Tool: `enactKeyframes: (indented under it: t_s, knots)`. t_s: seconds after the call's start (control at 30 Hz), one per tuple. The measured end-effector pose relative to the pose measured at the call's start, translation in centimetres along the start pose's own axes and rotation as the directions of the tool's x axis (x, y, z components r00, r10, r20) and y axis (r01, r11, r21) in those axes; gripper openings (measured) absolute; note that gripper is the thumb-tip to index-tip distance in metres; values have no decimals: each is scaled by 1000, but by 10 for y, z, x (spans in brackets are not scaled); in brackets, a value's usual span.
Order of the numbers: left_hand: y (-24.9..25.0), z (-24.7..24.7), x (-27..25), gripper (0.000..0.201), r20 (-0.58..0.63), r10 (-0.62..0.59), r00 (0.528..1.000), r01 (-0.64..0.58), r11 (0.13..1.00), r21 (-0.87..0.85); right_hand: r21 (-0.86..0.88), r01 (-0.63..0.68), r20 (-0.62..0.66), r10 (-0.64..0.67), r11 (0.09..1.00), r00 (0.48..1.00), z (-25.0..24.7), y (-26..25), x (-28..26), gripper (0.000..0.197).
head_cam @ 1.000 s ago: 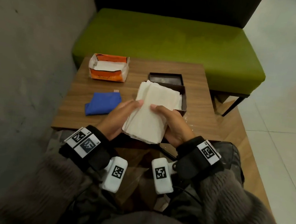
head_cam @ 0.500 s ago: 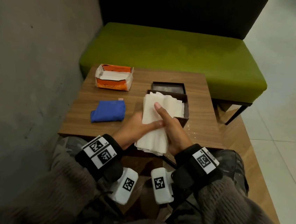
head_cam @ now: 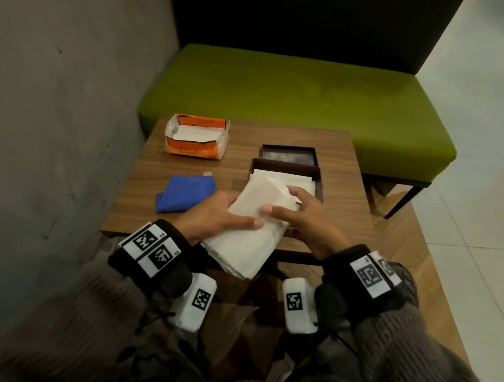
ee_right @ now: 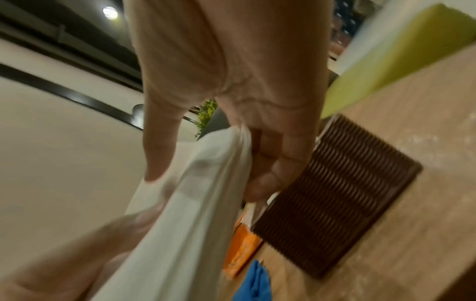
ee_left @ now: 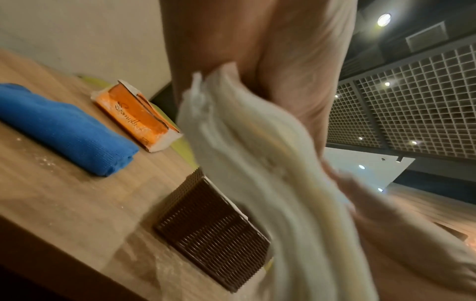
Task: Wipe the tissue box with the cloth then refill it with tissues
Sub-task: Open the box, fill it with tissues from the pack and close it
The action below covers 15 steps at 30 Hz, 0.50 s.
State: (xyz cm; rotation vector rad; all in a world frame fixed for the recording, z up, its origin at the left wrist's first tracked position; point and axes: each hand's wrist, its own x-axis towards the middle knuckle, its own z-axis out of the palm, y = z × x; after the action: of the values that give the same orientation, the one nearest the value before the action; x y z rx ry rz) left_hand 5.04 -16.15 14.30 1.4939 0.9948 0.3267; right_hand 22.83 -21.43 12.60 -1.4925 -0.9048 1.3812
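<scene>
A thick stack of white tissues (head_cam: 250,225) (ee_left: 270,173) (ee_right: 190,203) is held over the near table edge, its far end over the dark brown ribbed tissue box (head_cam: 320,179) (ee_left: 213,209) (ee_right: 332,203). My left hand (head_cam: 220,215) grips the stack's left side with the thumb on top. My right hand (head_cam: 301,214) grips its right side, thumb across the top and fingers curled under. More tissues lie inside the box. The box's lid (head_cam: 288,154) lies just behind it. A folded blue cloth (head_cam: 185,193) (ee_left: 64,128) (ee_right: 253,283) lies left of my hands.
An opened orange-and-white tissue pack (head_cam: 195,136) (ee_left: 139,116) sits at the far left of the small wooden table (head_cam: 344,213). A green bench (head_cam: 301,96) stands behind the table, a grey wall to the left, tiled floor to the right.
The stack has tilted and its left side has folded over. My left thumb and right thumb now lie across its top, where the right hand lay flat along it before.
</scene>
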Motion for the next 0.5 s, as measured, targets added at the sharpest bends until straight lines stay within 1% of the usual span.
enactKeyframes:
  t_s: [0.03, 0.07, 0.1, 0.13, 0.17, 0.2, 0.23, 0.27, 0.3, 0.33, 0.37, 0.43, 0.5]
  knots:
    - [1, -2, 0, 22, 15, -10, 1000, 10, 1000, 13, -73, -11, 36, 13, 997, 999, -3, -1, 1, 46]
    - [1, -3, 1, 20, 13, -22, 1000, 22, 1000, 4, -107, -11, 51, 16, 994, 999, -6, -3, 1, 35]
    - [0, -3, 2, 17, -5, -39, 999, 39, 998, -49, -96, -11, 44, 15, 995, 999, -7, -4, 1, 27]
    - [-2, -4, 1, 17, -27, -63, 998, 58, 984, -166, -47, -12, 26, 13, 999, 1000, -9, -5, 2, 24]
    - [-5, -5, 1, 21, -45, -89, 995, 68, 938, -340, 22, -11, 6, 11, 1000, 1000, -11, -5, 3, 23]
    - [-8, -5, 1, 29, -51, -107, 993, 63, 843, -534, 111, -6, -12, 8, 994, 1000, -13, -4, 4, 24]
    - [-11, -3, 1, 37, -58, -118, 991, 45, 721, -691, 202, 1, -25, 4, 979, 1000, -12, -3, 3, 25]
    - [-14, 0, 0, 41, -69, -122, 990, 20, 610, -792, 277, 5, -28, 3, 961, 1000, -9, -2, 1, 30]
    - [-15, 4, -1, 41, -81, -119, 990, -1, 554, -833, 324, -1, -19, 8, 946, 1000, -6, 0, 0, 38]
    - [-16, 8, 0, 40, -93, -119, 989, -13, 545, -839, 337, -13, -7, 16, 941, 1000, -2, 2, 0, 45]
    - [-17, 12, 0, 41, -107, -120, 987, -21, 567, -824, 319, -17, 2, 17, 948, 1000, 2, 4, -2, 45]
    - [-19, 15, 1, 46, -173, -115, 978, -58, 649, -759, 269, 5, -27, 2, 963, 1000, 7, 4, -5, 30]
    - [-20, 14, 1, 42, -234, -104, 967, -92, 712, -696, 248, 31, -74, -13, 968, 997, 8, 3, -5, 20]
